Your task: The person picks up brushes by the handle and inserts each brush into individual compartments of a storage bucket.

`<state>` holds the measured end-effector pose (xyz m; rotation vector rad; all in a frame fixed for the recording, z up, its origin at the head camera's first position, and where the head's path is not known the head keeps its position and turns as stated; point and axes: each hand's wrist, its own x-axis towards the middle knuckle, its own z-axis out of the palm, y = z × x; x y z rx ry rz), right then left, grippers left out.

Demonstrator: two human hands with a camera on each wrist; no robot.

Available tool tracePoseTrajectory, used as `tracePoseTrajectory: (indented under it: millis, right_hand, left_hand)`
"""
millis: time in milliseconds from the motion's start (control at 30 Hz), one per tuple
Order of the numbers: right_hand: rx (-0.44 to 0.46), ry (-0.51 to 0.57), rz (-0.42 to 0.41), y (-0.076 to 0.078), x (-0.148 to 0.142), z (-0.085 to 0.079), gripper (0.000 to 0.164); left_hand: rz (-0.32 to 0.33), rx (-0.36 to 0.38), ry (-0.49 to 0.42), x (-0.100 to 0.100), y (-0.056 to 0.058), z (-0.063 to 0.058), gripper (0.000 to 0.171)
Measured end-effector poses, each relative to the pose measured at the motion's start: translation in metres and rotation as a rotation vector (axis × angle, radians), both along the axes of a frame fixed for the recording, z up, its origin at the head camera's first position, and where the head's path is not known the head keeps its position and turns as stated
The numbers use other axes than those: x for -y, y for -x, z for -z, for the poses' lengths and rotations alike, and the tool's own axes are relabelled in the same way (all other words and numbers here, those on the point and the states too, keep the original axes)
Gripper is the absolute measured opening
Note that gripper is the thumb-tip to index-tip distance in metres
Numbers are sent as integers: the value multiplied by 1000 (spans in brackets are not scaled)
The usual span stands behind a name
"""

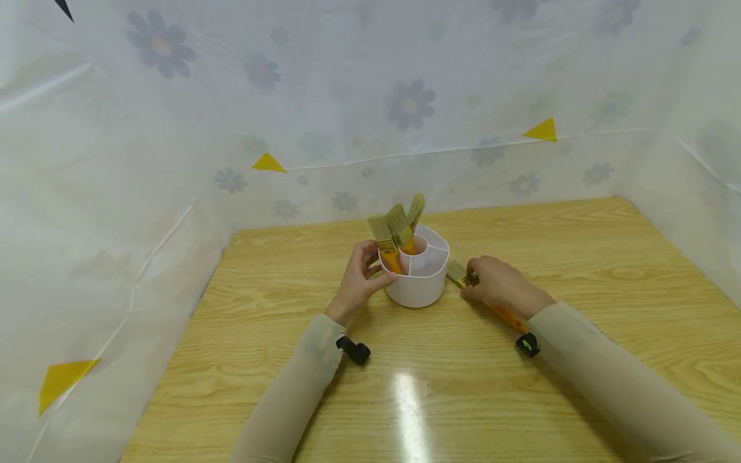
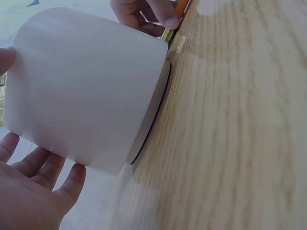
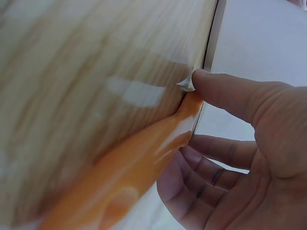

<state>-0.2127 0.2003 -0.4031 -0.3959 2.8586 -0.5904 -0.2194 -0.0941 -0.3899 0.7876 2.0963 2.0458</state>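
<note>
A white, round-cornered divided organizer [image 1: 415, 292] stands on the table, with a round cup in its middle. Three paintbrushes [image 1: 381, 228] stand in it bristles up, toward its left and centre. My left hand [image 1: 360, 283] holds the organizer's left side, thumb at the front rim; in the left wrist view its fingertips touch the wall. Just right of the organizer, my right hand [image 1: 503, 283] pinches another paintbrush near its metal band. That brush's orange handle [image 3: 129, 172] lies low along the table, and its pale bristles [image 1: 455, 272] point toward the organizer.
The wood-grain table [image 1: 278, 399] reaches back to a flower-printed plastic sheet [image 1: 347, 96], with similar sheeting at both sides. Yellow triangles [image 1: 269, 163] are stuck on the sheet. A dark strap [image 1: 353, 351] hangs at my left wrist, another [image 1: 527, 345] at my right.
</note>
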Motion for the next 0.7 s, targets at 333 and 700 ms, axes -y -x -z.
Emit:
tracePoseTrajectory:
  millis: [333,700]
  right_hand:
    - [-12,-15,-10,-1,-1,1,44]
    - [-9,-36,-14,-2,-2,-3,46]
  left_hand:
    - [-7,8,4,0,-1,-1,62]
    - [-1,6,10,0,-1,-2,62]
